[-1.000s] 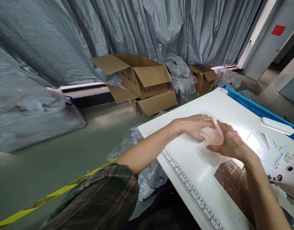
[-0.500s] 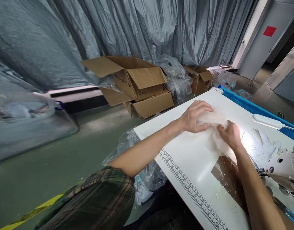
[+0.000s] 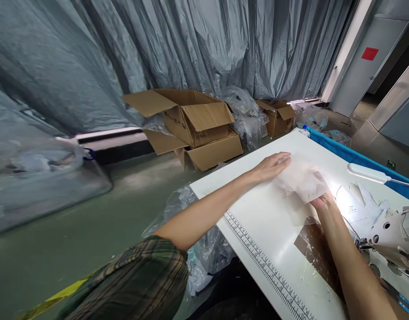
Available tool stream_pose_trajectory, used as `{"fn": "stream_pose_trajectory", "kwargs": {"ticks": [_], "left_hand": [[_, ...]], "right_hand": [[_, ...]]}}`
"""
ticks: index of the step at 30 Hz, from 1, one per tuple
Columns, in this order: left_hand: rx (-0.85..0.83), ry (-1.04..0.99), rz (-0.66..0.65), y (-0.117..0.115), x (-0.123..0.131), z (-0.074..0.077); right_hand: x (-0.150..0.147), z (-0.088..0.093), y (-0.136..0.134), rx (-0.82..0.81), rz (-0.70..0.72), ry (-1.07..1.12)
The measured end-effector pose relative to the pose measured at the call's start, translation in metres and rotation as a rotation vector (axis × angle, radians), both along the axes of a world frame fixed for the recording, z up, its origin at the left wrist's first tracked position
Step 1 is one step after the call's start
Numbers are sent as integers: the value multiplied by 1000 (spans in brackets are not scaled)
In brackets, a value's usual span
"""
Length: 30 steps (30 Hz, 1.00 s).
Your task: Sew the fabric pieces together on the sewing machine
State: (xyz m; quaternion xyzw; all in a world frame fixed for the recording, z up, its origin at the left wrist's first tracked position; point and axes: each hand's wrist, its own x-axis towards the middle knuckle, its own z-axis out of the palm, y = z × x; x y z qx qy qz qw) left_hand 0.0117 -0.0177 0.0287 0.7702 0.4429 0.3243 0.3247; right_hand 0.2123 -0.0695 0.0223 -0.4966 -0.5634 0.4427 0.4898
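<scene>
A thin, see-through white sheet [image 3: 299, 180], rumpled and blurred, is spread over the white sewing table [image 3: 258, 209]. Whether it is fabric or film I cannot tell. Stretched nearly straight, the fingers of my left hand [image 3: 273, 166] rest at the sheet's left edge. My right hand [image 3: 321, 200] is at the sheet's near right side, its fingers hidden under the draped material. Below the sheet, a brown glossy panel [image 3: 316, 253] shows in the tabletop beside my right forearm. To the right, white cut pieces [image 3: 361, 206] lie under a bright light.
A sewing machine [image 3: 391, 235] stands at the right, with a white lamp [image 3: 367, 173] above the table. A printed ruler [image 3: 267, 271] runs along the near edge. Cardboard boxes [image 3: 204, 120] and plastic bags [image 3: 247, 120] lie beyond; a blue cloth [image 3: 344, 146] borders the far side.
My left hand has flattened, its fingers straightening. My right hand has moved nearer and turned, slipping beneath the sheet, which has spread and now drapes over its fingers. The view has shifted slightly.
</scene>
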Motion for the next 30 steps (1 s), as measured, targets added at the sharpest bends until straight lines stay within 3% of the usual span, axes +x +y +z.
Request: {"fn": "stream_pose_trajectory", "kwargs": {"ticks": [4,9,12,14,16,19,23,26,30], "left_hand": [[129,155,-154,-7,5,-4],[150,207,-200,-12,7,-5],[233,261,-115,-19,11,-3],[343,277,-39,-26,16,-2],[451,264,-32,-35,23,-3],[488,281,-145,-46,34,-8],[458,431,-323,-53,46,-21],[524,473,-408,-55,51,-29],[575,468,-520,-61,53,-30]], "right_hand": [[-8,6,-13,-93,2,69],[13,17,-71,-229,-90,30],[32,15,-112,-240,-294,-121],[39,10,-130,-164,-413,-304],[40,3,-141,-32,-446,-532],[30,-5,-149,139,-311,-842],[7,-10,-171,242,-153,-1126],[-2,-13,-200,306,-105,-1158],[6,-14,-235,258,-40,-1160]]}}
